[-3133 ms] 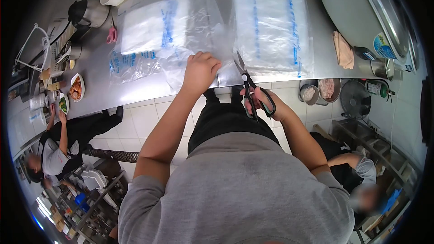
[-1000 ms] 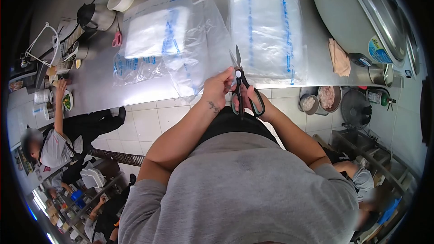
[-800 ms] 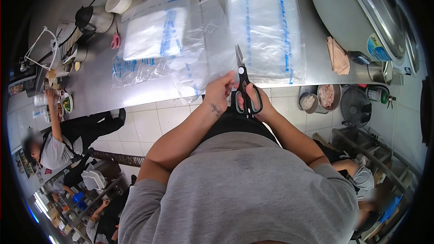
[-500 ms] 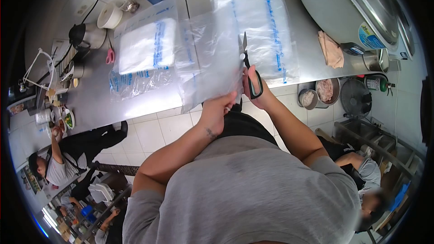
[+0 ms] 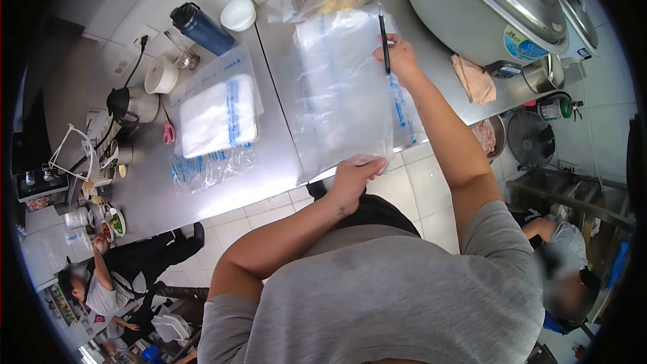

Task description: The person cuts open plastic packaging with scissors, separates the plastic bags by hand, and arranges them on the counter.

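Note:
My left hand point(image 5: 358, 176) pinches the near edge of a clear plastic bag point(image 5: 337, 118) at the front of the steel table. The bag lies spread over a stack of bags with blue print point(image 5: 406, 114). Near the bag's far right edge, my right hand point(image 5: 399, 59) is closed around black-handled scissors point(image 5: 385, 44), which appear edge-on and point away from me; whether the blades are apart cannot be made out. To the left rests another folded stack of printed plastic bags point(image 5: 219, 118) on a clear wrapper.
Pink-handled scissors point(image 5: 168, 133), a kettle point(image 5: 138, 104), a blue bottle point(image 5: 202, 29) and a white bowl point(image 5: 238, 15) stand left and behind. A large lidded pot point(image 5: 465, 17) and a cloth point(image 5: 473, 79) are at right. Other people point(image 5: 108, 286) work at lower left.
My right hand has moved up and away with the scissors, toward the bag's far edge. The bag now lies flatter over the right stack. My left hand still holds its near edge.

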A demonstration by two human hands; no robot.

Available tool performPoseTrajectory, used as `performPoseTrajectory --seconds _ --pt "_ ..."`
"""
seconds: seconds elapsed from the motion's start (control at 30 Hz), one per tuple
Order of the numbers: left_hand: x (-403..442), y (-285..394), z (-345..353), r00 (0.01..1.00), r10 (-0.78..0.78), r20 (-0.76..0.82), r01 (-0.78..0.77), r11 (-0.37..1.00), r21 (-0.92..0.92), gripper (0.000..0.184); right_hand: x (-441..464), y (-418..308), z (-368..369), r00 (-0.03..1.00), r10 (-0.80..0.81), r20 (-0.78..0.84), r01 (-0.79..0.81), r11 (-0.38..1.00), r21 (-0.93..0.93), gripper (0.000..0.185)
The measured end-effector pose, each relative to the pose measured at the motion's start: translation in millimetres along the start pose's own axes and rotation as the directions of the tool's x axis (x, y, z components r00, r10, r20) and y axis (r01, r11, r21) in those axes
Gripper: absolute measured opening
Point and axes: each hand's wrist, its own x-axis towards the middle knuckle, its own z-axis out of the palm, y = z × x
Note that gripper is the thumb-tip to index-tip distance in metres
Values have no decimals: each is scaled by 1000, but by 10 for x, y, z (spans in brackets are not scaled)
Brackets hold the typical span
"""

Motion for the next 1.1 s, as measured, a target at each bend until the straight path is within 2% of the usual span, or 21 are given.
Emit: performPoseTrajectory --seconds 0.03,0.1,0.2,0.23,0.27,0.33,0.37,0.4,0.43,0.47,0.5,0.53,0.57,0.67,0.7,0.8,0.9,0.97,1.07,1.1 --pt "131 -42 99 999 -22 37 24 998 -52 34 92 -85 -29 994 -89 -56 77 980 -185 47" --pt "318 -93 272 991 -68 112 84 985 -154 42 257 -241 -79 953 -279 -115 177 826 -535 44" --pt "214 79 419 913 -308 268 346 933 -104 49 633 -188 -174 888 -459 -36 293 623 -725 43" --pt "206 100 366 883 -334 330 365 930 -35 40 648 -246 -210 928 -372 -15 239 625 -743 41" --pt "206 136 287 923 -211 321 205 977 52 35 687 -241 -231 925 -380 2 246 595 -765 41" --pt "191 216 73 943 33 331 -114 967 228 27 780 -171 -312 922 -385 35 255 539 -803 40" --pt "245 230 -70 957 219 190 -282 854 437 22 851 -128 -346 906 -418 59 288 510 -811 39" --pt "335 219 -239 907 412 90 -370 674 640 20 939 -49 -392 894 -441 85 314 480 -819 39" --pt "441 234 -444 873 487 16 -328 563 759 21 1006 86 -432 887 -449 111 332 451 -828 38" --pt "563 195 -686 680 716 158 -454 242 857 23 1090 212 -454 865 -489 110 350 432 -831 38" --pt "612 184 -812 679 719 151 -374 161 913 25 973 143 -424 880 -470 69 314 469 -825 37" --pt "608 253 -854 721 670 177 -341 121 932 28 967 130 -435 930 -365 50 237 489 -840 39" --pt "579 273 -867 769 614 176 -256 45 966 30 879 74 -420 925 -379 33 215 447 -868 41" --pt "664 232 -1032 793 570 218 -223 -61 973 31 484 -274 -454 944 -323 -65 121 521 -845 36" --pt "676 245 -1036 783 584 215 -220 -64 974 31 537 -48 -599 872 -489 -16 247 469 -848 53" --pt "614 305 -954 747 622 232 -251 -59 966 32 160 111 -863 856 -510 -85 274 588 -761 64" --pt "543 309 -833 718 634 289 -330 -56 942 32 -383 247 -1126 880 -461 -115 228 622 -749 65" --pt "577 219 -862 736 607 301 -316 -86 945 31 -777 129 -1199 972 -158 -172 -1 734 -680 63" --pt "757 113 -1053 668 722 179 -201 -56 978 30 -1039 389 -1352 987 -31 -159 -87 725 -683 61" --pt "820 87 -1128 646 758 95 -243 86 966 29 -1101 492 -1351 984 -55 -170 -78 723 -686 60"
